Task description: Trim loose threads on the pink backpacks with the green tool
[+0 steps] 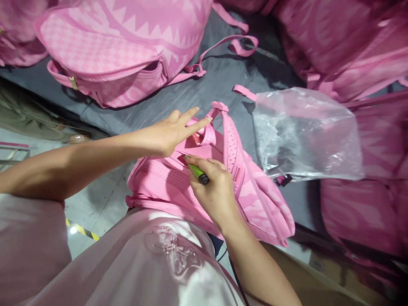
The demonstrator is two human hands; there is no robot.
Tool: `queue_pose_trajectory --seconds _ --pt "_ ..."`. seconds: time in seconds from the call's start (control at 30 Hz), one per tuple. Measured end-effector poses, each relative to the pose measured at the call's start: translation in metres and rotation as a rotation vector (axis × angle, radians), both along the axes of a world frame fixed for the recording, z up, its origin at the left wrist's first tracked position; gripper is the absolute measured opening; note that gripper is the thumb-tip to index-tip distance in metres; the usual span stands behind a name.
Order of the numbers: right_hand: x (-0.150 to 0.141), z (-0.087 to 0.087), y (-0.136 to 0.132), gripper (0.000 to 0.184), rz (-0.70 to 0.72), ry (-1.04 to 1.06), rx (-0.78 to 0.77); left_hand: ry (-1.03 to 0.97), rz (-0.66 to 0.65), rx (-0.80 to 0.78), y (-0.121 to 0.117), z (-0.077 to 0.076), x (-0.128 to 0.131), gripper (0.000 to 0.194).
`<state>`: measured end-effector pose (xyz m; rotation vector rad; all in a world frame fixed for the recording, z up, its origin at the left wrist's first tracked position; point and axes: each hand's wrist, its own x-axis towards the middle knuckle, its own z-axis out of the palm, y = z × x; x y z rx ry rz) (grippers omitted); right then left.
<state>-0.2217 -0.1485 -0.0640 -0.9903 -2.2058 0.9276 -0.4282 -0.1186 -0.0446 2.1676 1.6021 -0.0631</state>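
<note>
A pink backpack (178,187) lies in front of me against my body, its strap side with dotted mesh turned up. In my right hand (215,187) is a slim green tool with a black end (198,171). Its tip points up and left at the backpack's fabric; I cannot tell its exact kind. My left hand (172,129) rests on the upper part of the bag with fingers stretched apart, by the strap loop (207,136) and a small red tag (196,138).
Another pink backpack (127,55) lies beyond on the grey table (178,102). To the right is a clear plastic bag (309,136). Several more pink backpacks (376,140) crowd the right side. At left, yellow-black tape (83,230) marks the floor.
</note>
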Motion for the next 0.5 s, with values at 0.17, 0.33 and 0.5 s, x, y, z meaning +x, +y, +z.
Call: queue_pose_trajectory --seconds 0.17,0.33,0.5 --pt "-0.01 -0.001 -0.003 0.024 0.03 -0.001 -0.056 0.006 -0.071 0.095 -0.006 -0.003 -0.009 0.106" --pt "-0.015 0.002 0.006 0.025 0.059 -0.114 -0.054 0.101 -0.058 0.13 0.001 -0.008 -0.013 0.104" --pt "0.01 -0.001 0.008 0.024 0.014 -0.099 -0.029 0.172 -0.015 0.066 0.0 0.006 0.003 0.101"
